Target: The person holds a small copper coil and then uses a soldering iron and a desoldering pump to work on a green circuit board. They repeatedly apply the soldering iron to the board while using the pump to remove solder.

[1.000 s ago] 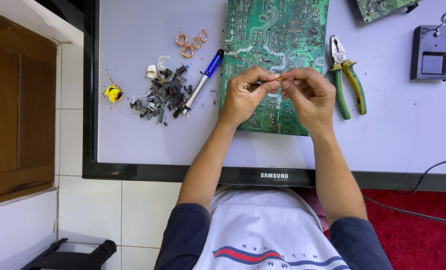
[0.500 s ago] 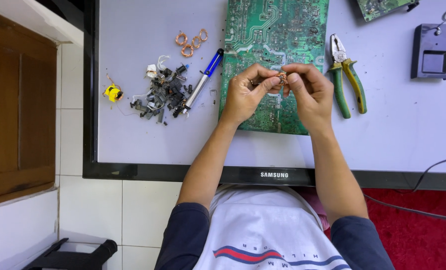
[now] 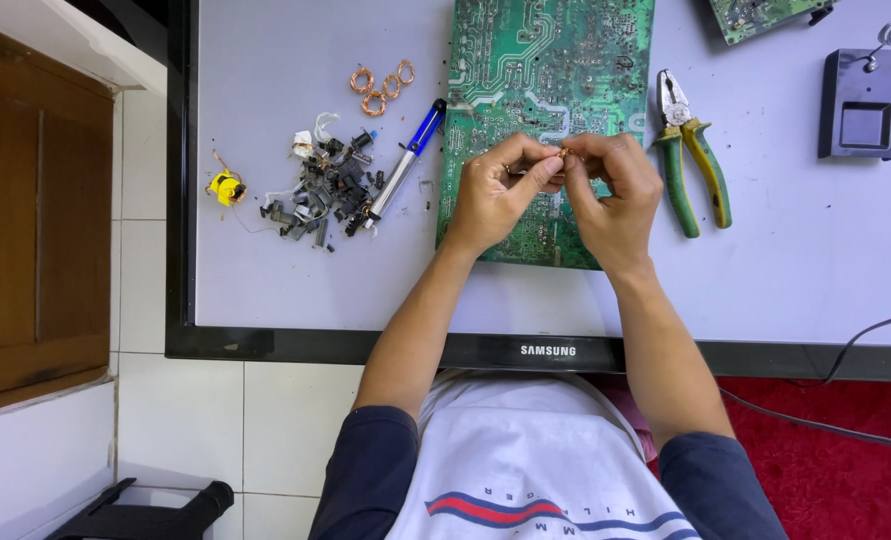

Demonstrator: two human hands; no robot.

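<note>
Left of the tabletop (image 3: 266, 290), past its dark edge, lay bare floor. A heap of loose dark parts (image 3: 321, 195) and a blue-handled tool (image 3: 406, 165) crowded the left side. Left hand (image 3: 496, 190) and right hand (image 3: 611, 195) pinched a tiny coppery part (image 3: 566, 152) between closed fingers above the green circuit board (image 3: 541, 70). A slip would likely lose it among the solder joints. Pliers (image 3: 694, 160) lay near; open room beyond them.
</note>
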